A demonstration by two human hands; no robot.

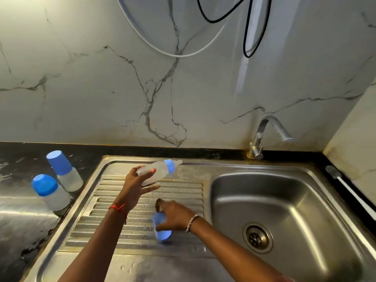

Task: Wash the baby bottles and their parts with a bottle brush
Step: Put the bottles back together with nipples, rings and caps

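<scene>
While the left hand (136, 185) grips one teated bottle (157, 169), the right hand (175, 216) clasps one blue cap (163, 234), both over the drainboard (183, 192); two capped bottles, rear bottle (68, 174) and front bottle (52, 193), stand side by side on the counter (18, 161).

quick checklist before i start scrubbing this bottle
1. Bottle held securely: left hand grips the bottle over the drainboard. Ok.
2. Cap off: the blue cap is on the drainboard, held by the right hand. Ok.
3. Collar and teat off: both are on the bottle. Not ok.
4. Brush in hand: the brush lies on the counter right of the sink. Not ok.
5. Water running: no stream shows from the tap. Not ok.
6. Soap ready: none in view. Cannot tell.
</scene>
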